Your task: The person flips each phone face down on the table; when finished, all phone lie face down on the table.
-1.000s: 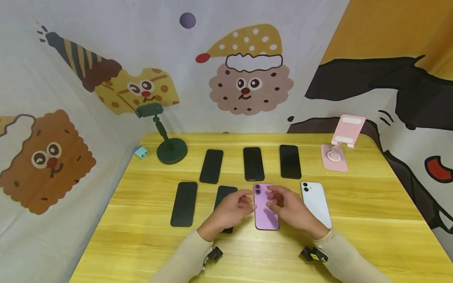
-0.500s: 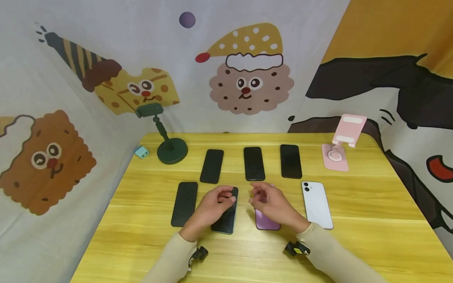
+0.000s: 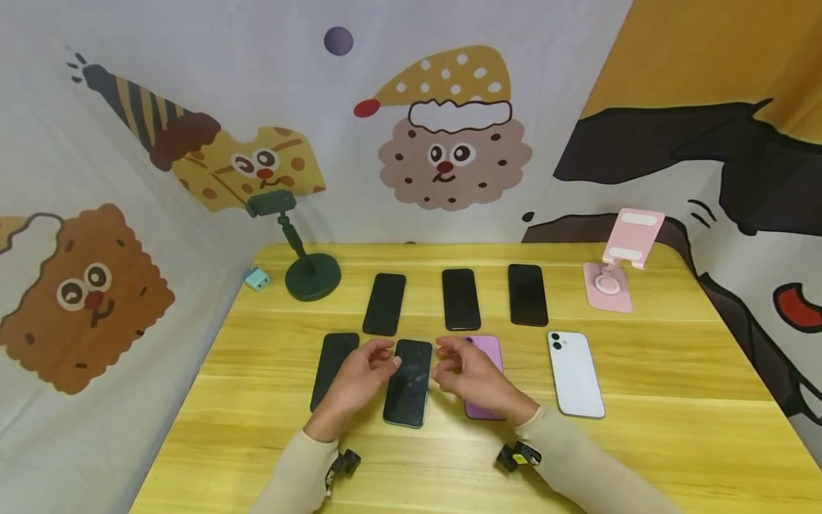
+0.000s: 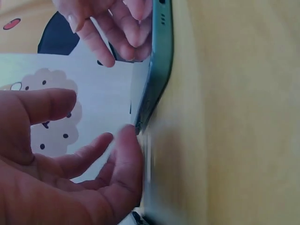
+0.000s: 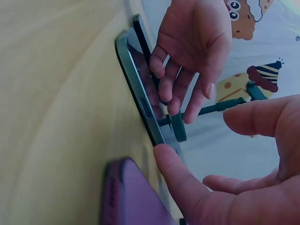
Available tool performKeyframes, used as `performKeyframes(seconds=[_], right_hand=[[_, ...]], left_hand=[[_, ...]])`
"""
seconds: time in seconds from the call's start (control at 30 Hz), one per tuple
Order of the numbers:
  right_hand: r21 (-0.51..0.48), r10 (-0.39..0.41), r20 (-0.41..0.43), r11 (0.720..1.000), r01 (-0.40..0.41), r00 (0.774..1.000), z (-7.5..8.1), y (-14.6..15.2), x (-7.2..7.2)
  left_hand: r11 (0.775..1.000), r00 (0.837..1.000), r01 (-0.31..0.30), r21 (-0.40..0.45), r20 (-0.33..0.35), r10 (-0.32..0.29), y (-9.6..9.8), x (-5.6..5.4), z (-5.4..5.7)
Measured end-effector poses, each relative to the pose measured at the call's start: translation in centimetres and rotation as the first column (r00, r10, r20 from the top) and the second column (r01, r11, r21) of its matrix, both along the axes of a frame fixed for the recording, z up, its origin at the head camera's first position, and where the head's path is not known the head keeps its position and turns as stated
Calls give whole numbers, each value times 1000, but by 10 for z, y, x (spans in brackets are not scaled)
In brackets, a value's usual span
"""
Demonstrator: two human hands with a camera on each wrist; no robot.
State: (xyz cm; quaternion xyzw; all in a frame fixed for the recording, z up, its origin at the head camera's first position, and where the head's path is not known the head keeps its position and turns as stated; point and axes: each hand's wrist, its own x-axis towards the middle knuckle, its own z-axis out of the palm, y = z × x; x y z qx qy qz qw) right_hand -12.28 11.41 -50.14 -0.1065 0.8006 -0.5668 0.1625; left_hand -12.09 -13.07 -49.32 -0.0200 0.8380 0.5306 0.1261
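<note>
A smartphone (image 3: 411, 387) with a dark screen and a teal edge (image 4: 162, 61) lies face up between my hands. Beside its left long side is my left hand (image 3: 356, 382), loosely bent and empty, partly over another black phone (image 3: 329, 360). My right hand (image 3: 480, 384), also holding nothing, hovers over a pink phone (image 3: 489, 348) and hides much of it. In the right wrist view, a finger of that hand (image 5: 243, 187) is close to the teal-edged phone's side; whether it touches I cannot tell. The same holds for a left fingertip in the left wrist view.
A white phone (image 3: 576, 375) lies back up at the right. Behind are three black phones: left (image 3: 384, 305), middle (image 3: 461, 300), right (image 3: 528, 295). A green stand (image 3: 312, 278), a teal charger (image 3: 257, 278) and a pink stand (image 3: 632, 235) stand along the table's back.
Both hands have moved left, from around the pink phone to the two sides of the teal-edged phone. The phones have not moved.
</note>
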Motion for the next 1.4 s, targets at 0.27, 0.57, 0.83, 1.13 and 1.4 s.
performKeyframes(seconds=[0.27,0.57,0.83,1.13,1.4], right_hand=[[9,-2,24,1000,2,1000,-6,-10,6],[0,-40,31,999,40,999,-4,-20,12],[-21,-47,32,999,48,998,-6,-22,13],[13,-9,8,1000,9,1000,-6,-23,10],[26,19,1,1000,-19,1000,-2,-20,9]], left_hand=[[996,998,26,81,59,-31,-4,0,-5],[977,992,-33,209,122,7,-5,-7,-1],[959,990,-38,280,140,-1,-5,-6,0],[908,992,-18,418,123,-37,-4,-9,-1],[883,987,63,465,102,-124,2,-7,-6]])
